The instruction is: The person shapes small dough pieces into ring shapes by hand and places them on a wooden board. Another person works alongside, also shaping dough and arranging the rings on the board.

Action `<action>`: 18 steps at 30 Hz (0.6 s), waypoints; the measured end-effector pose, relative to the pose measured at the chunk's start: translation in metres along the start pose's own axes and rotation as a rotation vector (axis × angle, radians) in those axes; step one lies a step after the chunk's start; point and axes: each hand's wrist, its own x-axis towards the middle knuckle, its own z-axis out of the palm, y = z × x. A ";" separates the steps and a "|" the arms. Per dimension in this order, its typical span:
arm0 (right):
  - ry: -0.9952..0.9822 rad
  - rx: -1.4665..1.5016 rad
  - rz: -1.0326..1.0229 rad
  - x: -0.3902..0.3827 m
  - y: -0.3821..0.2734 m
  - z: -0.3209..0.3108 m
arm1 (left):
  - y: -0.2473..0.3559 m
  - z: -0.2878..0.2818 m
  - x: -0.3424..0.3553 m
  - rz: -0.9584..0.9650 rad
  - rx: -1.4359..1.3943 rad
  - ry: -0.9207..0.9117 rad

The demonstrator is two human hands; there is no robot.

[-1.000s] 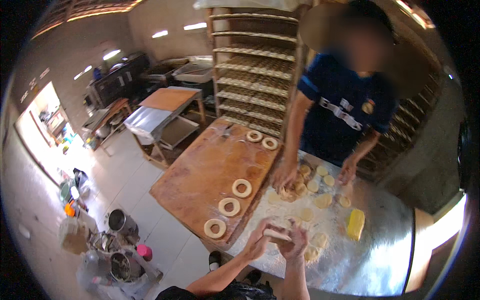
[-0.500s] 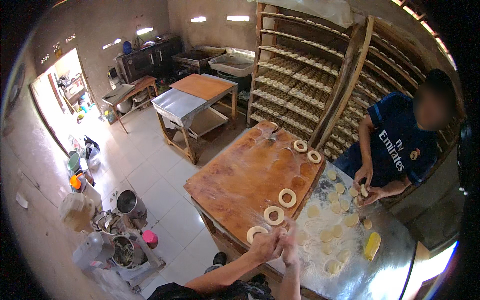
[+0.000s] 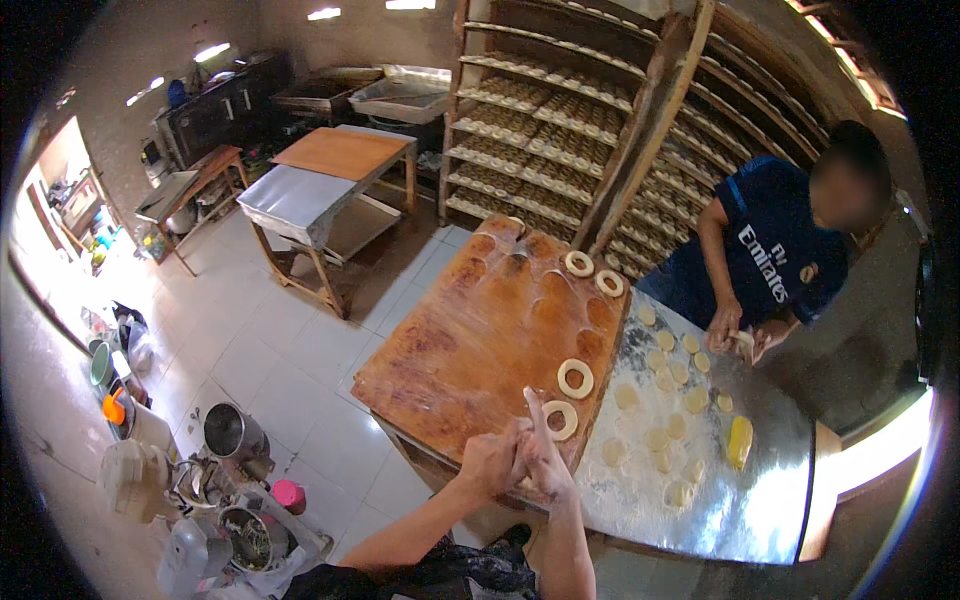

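Observation:
My left hand (image 3: 492,458) is closed against my right hand (image 3: 542,462) at the near edge of the orange board (image 3: 440,350). A slender pale shape rises from the right hand, either a finger or dough; what they grip is unclear. Just beyond them lie two pale dough rings (image 3: 575,378), with two more (image 3: 579,264) at the far corner. On the floured metal table (image 3: 630,510) to the right sit several flattened dough rounds (image 3: 695,400) and a yellow block (image 3: 740,440).
A co-worker in a dark blue shirt (image 3: 750,250) works pale dough in their hands (image 3: 725,330) across the table. Racks (image 3: 530,120) of dough pieces stand behind. A smaller table (image 3: 280,210) is at back left; pots (image 3: 230,430) and a machine (image 3: 185,550) crowd the floor at lower left.
My hands moved from over the metal table onto the board's near edge, where the nearest ring is now hidden behind them. The co-worker's hands have come together around dough. The view has shifted.

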 end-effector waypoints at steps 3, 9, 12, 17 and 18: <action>-0.157 0.631 -0.182 0.012 0.003 -0.003 | -0.006 -0.005 0.008 -0.068 -0.195 0.045; -0.056 0.075 0.097 0.012 0.004 0.006 | -0.008 -0.016 0.016 -0.192 -0.093 -0.219; 0.070 -0.122 0.079 0.019 0.000 0.013 | -0.007 -0.019 0.022 -0.253 -0.260 -0.160; 0.277 -0.497 0.317 0.048 -0.006 0.020 | -0.028 -0.022 0.050 -0.350 0.182 -0.119; 0.312 -0.691 0.346 0.051 -0.007 0.020 | -0.037 -0.023 0.055 -0.351 0.431 -0.126</action>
